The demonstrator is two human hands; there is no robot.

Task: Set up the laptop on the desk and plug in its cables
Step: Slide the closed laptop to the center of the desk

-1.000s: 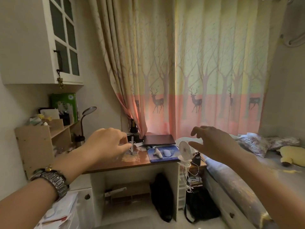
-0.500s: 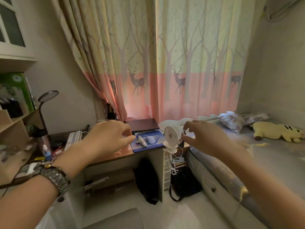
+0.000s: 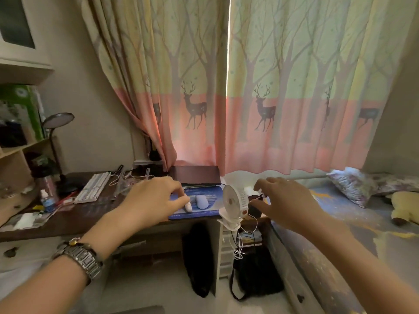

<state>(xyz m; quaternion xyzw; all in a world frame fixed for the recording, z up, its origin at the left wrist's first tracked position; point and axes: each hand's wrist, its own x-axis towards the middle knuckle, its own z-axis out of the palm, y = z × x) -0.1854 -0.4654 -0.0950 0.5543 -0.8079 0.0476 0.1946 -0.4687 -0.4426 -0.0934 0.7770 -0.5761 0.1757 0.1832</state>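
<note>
A dark laptop (image 3: 195, 174) lies closed at the back of the brown desk (image 3: 90, 217), against the curtain. In front of it lies a blue mouse pad (image 3: 209, 196) with a pale mouse (image 3: 201, 201). My left hand (image 3: 154, 198), with a metal watch on its wrist, hovers over the pad's left side, fingers curled and holding nothing. My right hand (image 3: 283, 200) reaches out past the desk's right end, fingers apart and empty. Thin white and black cables (image 3: 240, 243) hang off the desk's right end. A dark adapter-like block (image 3: 254, 206) sits behind the fan, partly hidden.
A white clip fan (image 3: 233, 201) grips the desk's right front corner. A white keyboard (image 3: 94, 188), a desk lamp (image 3: 57, 123), a small bottle (image 3: 46, 199) and clutter fill the left side. Black bags (image 3: 198, 257) stand under the desk. A bed (image 3: 340, 223) runs along the right.
The view has come closer to the desk and tilted down. Both hands have stretched forward toward the desk's right end, still empty.
</note>
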